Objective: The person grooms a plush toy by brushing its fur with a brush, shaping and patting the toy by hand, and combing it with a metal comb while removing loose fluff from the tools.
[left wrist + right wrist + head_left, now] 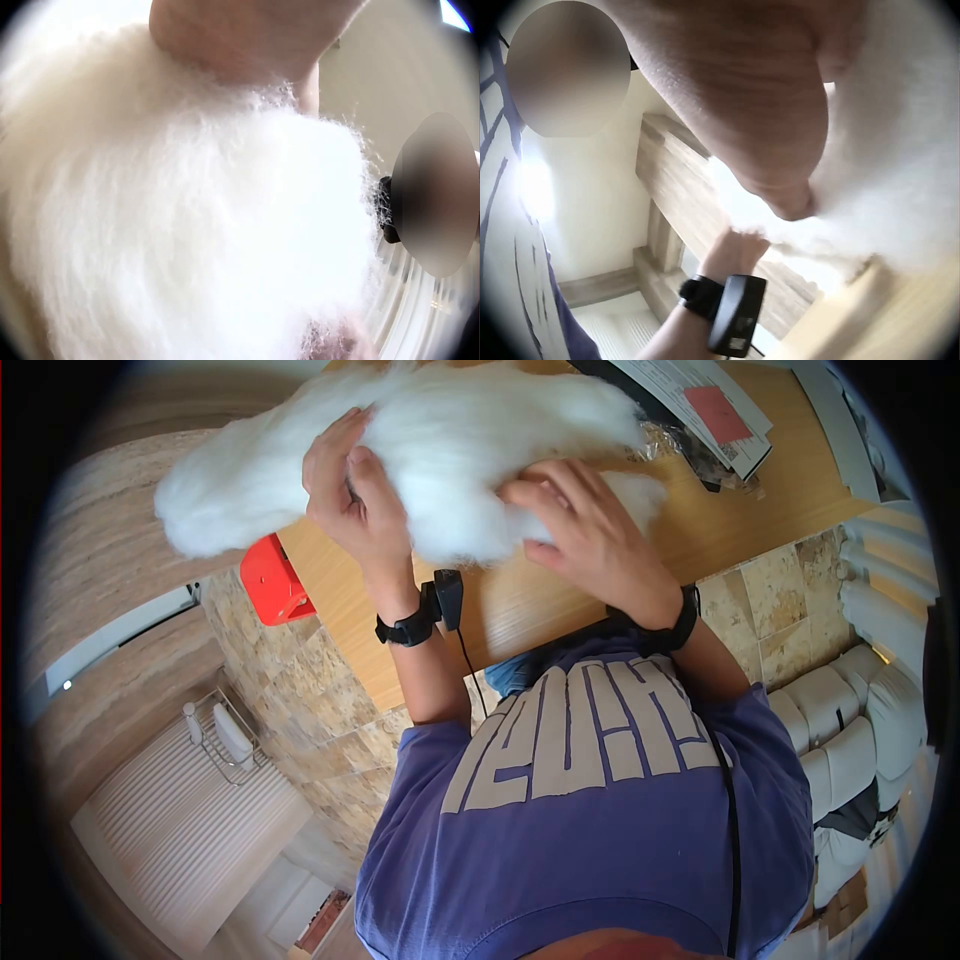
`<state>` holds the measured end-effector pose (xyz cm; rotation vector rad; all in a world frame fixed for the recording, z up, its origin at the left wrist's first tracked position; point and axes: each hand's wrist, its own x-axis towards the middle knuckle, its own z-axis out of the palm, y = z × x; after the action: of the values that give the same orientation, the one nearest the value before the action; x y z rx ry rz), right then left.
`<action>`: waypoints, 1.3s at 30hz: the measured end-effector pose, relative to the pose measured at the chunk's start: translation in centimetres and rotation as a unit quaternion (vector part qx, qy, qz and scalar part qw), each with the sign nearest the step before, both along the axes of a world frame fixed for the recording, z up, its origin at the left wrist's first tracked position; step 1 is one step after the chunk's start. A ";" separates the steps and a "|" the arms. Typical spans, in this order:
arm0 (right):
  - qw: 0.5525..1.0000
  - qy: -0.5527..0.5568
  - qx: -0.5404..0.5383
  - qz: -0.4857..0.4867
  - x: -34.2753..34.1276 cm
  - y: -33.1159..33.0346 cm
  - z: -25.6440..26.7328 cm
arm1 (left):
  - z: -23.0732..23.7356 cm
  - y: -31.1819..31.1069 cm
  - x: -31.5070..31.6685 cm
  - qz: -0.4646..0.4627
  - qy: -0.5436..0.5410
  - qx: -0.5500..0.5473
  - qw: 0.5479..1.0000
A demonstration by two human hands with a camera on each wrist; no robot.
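A large mass of fluffy white fibre (440,450) lies across the wooden table (500,610) in the head view, its left part reaching past the table's edge. My left hand (358,500) grips the fibre near its middle, fingers curled into it. My right hand (595,540) pinches the fibre's near right part, with a tuft showing beyond the knuckles. In the left wrist view the fibre (187,225) fills most of the picture below the palm. The right wrist view shows the right hand (757,97) against the fibre (900,150); those fingertips are hidden.
Papers with a pink note (718,415) and a crinkled clear wrapper (660,442) lie at the table's back right. A red object (272,582) is beside the left table edge. A black device with a cable (449,598) is at the left wrist.
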<state>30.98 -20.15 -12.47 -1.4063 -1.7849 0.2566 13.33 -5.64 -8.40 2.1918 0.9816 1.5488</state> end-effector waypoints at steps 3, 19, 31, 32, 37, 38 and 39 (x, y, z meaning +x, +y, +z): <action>0.999 -0.009 -0.044 0.009 2.2 -0.6 -1.1 | -0.1 -0.1 -0.2 -0.001 0.003 -0.001 1.000; 0.969 0.134 -0.204 -0.045 9.7 -6.0 -2.5 | -0.3 -0.1 -0.4 -0.001 -0.009 0.003 1.000; 1.000 0.000 0.002 -0.004 2.8 -1.0 -0.4 | 0.0 -0.5 -0.7 -0.014 0.008 -0.006 1.000; 1.000 -0.011 -0.025 -0.004 3.2 -1.5 -1.2 | -0.2 -0.6 -0.8 -0.023 -0.005 -0.014 1.000; 0.983 0.074 -0.169 0.003 7.2 -4.8 -4.0 | -0.2 -0.9 -1.1 -0.020 0.002 -0.003 1.000; 0.979 0.088 -0.183 0.003 8.1 -5.4 -4.0 | -0.1 -0.8 -1.1 -0.011 0.005 -0.013 1.000; 0.980 0.080 -0.184 -0.005 9.1 -5.8 -3.6 | 0.0 -0.7 -1.1 -0.003 0.007 -0.022 1.000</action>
<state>40.06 -25.96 -16.06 -1.5983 -1.6517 0.7046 12.25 -6.38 -8.45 2.1763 1.0040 1.4966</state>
